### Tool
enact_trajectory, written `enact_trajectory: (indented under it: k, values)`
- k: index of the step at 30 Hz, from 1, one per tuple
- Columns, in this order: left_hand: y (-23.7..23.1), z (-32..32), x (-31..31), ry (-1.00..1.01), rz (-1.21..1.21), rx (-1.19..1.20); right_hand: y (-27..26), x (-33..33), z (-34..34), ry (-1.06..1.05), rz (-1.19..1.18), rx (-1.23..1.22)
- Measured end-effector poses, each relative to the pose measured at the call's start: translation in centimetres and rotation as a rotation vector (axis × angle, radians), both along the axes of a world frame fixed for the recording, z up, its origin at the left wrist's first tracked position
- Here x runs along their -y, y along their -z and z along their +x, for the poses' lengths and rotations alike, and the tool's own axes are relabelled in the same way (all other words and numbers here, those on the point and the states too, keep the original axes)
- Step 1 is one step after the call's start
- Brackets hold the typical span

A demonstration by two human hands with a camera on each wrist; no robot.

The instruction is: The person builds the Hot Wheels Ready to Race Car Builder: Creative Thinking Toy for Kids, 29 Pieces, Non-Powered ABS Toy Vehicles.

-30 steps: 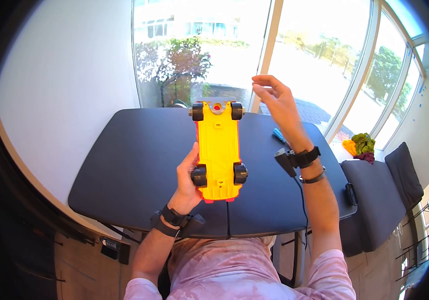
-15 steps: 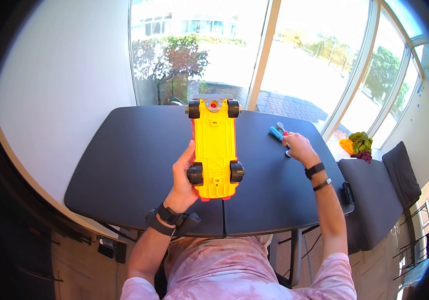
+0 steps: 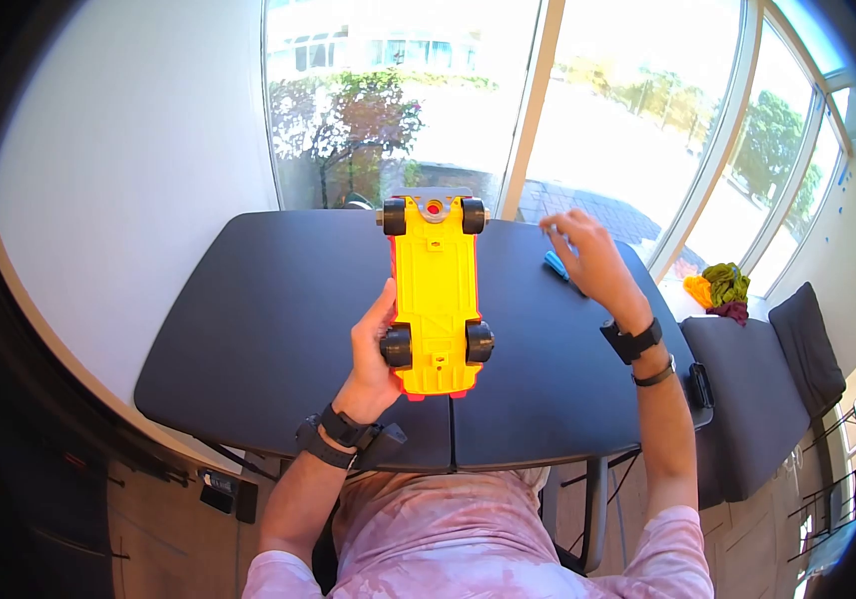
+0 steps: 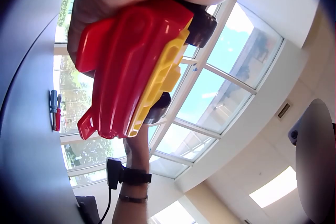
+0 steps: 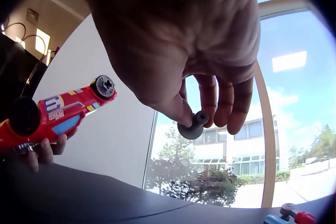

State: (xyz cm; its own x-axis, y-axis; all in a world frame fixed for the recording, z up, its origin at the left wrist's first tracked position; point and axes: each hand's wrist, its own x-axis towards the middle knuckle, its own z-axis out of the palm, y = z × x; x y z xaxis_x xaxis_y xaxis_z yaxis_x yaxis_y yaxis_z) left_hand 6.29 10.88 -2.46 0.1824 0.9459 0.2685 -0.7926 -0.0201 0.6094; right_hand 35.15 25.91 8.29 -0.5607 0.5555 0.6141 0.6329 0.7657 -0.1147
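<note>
My left hand [image 3: 373,364] grips a red toy car [image 4: 123,71] by its side, above the table. Its yellow underside [image 3: 435,290] and black wheels face the head camera. In the right wrist view, one front wheel [image 5: 105,86] shows a grey hub with a cross-shaped recess. My right hand [image 3: 597,262] is raised right of the car, apart from it. Thumb and fingers pinch a small grey piece [image 5: 191,129] with a round head and short stem. Below that hand, a blue-handled tool [image 3: 556,264] lies on the table, beside a red-handled one [image 4: 58,113].
The dark folding table [image 3: 278,329] has a seam down its middle. Tall windows [image 3: 627,130] stand behind it. To the right is a grey padded seat [image 3: 747,389] with bunched coloured cloths [image 3: 725,290]. A black object [image 3: 700,385] sits at the table's right edge.
My right hand went down to the tools on the table, then rose again with the small grey piece between its fingers. My left hand keeps the car in nearly the same place.
</note>
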Motion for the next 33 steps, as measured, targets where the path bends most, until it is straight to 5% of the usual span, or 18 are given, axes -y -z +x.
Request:
enact_trajectory:
  k: [7, 22, 33]
  values:
    - [-0.7, 0.2, 0.6, 0.031, 0.012, 0.028, -3.9, 5.6, -7.0, -0.305, 0.044, -0.524]
    - [-0.3, -0.1, 0.4, -0.016, 0.008, 0.008, -2.1, 4.8, -13.5, -0.402, 0.035, -0.451]
    - [-0.3, 0.0, 0.4, -0.037, 0.017, 0.013, -1.1, 3.7, -12.9, -0.405, 0.316, -0.311]
